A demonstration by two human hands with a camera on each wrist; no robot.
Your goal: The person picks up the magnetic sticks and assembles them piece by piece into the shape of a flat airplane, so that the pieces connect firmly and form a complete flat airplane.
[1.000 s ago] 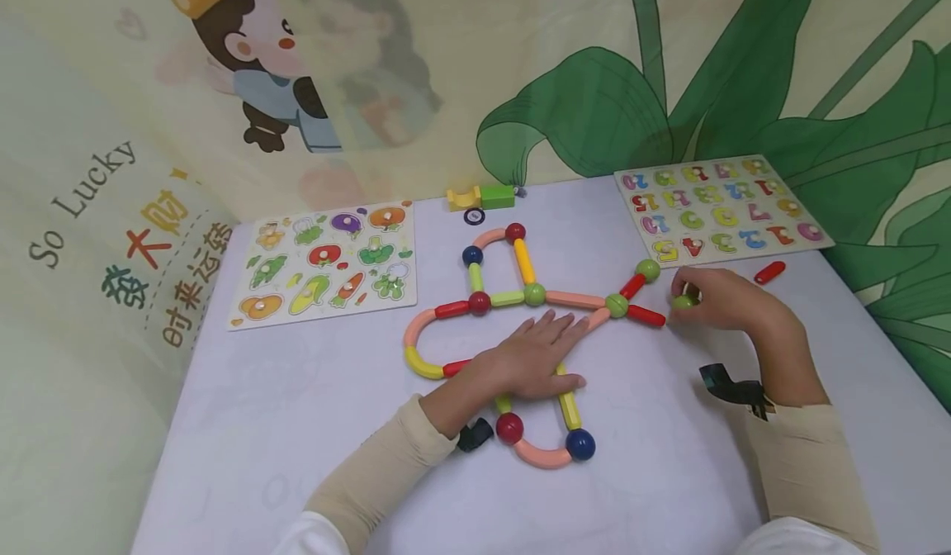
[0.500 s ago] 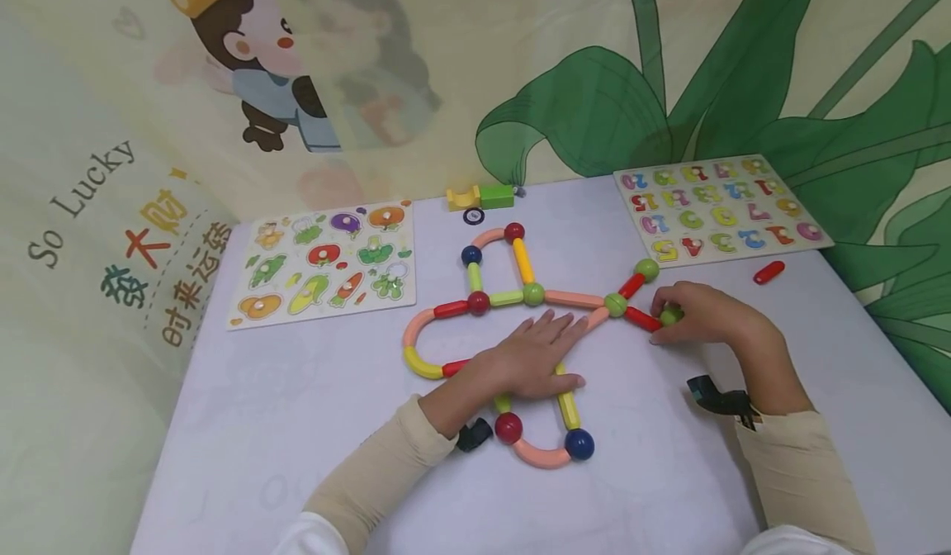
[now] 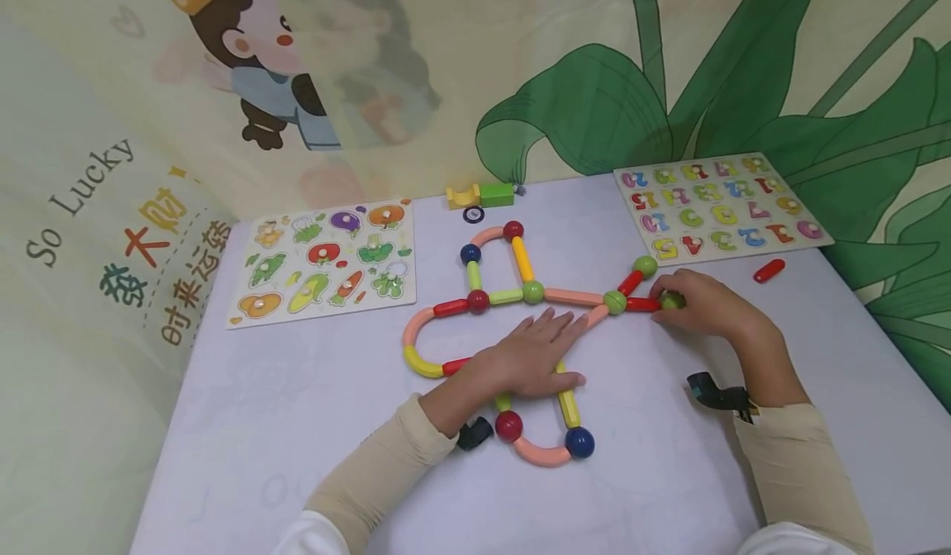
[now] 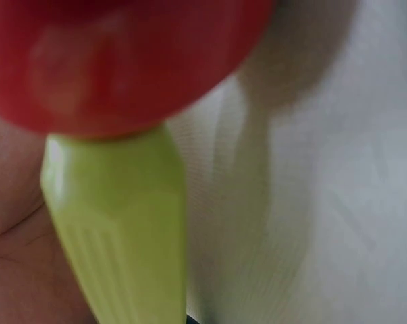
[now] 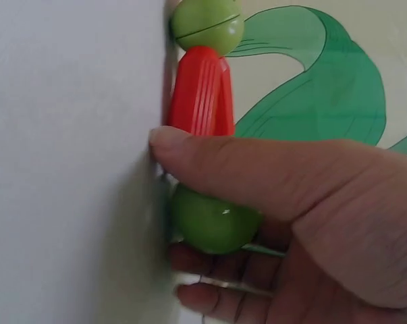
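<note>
My right hand [image 3: 707,305] pinches a green ball [image 5: 213,219] at the outer end of a red stick [image 3: 641,305]. In the right wrist view the thumb lies across that stick while other fingers curl behind the ball. The stick's inner end meets a green joint ball [image 3: 614,302], from which a second red stick [image 3: 631,282] runs to another green ball [image 3: 645,266]. Spread flat over the stick-and-ball figure, my left hand [image 3: 529,358] hides part of its middle. Close up in the left wrist view are a red ball [image 4: 122,67] and a yellow-green stick [image 4: 122,229].
A loose red stick [image 3: 768,271] lies right of my right hand. Behind it is a number puzzle board [image 3: 654,251]. A vegetable puzzle board [image 3: 245,286] lies at the left. Yellow and green blocks [image 3: 496,196] and a small wheel [image 3: 473,215] sit near the wall.
My right hand has moved left with the green ball, bringing it to the red stick's end. That stick has then swung slightly away from me. The left hand has stayed put.
</note>
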